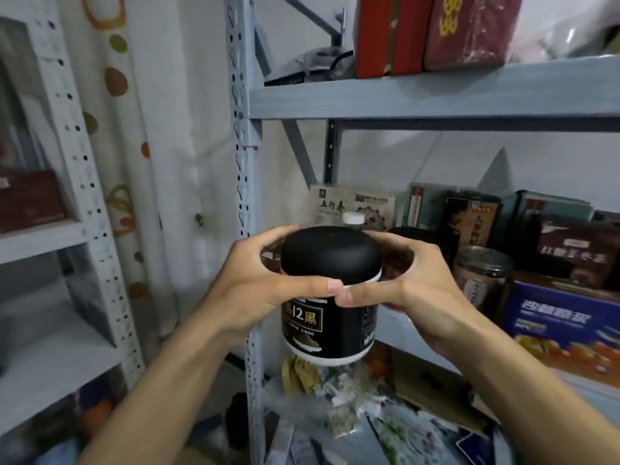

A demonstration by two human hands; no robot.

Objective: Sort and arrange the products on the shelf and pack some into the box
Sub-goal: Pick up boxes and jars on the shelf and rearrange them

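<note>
A black jar [330, 317] with a domed black lid [330, 255] and a gold-lettered label is held in the air in front of the grey metal shelf [419, 99]. My left hand [265, 280] grips it from the left and my right hand [409, 280] from the right, just below the lid. Both thumbs meet at the front of the jar. The jar stands upright, level with the middle shelf's front edge.
The middle shelf holds a beige box [349, 204], dark boxes [473, 223], a clear-lidded jar [483, 273] and a blue carton [563, 327]. Red boxes [432, 31] stand on the top shelf. Loose packets [339, 391] lie below. A second white shelf [50, 236] stands at left.
</note>
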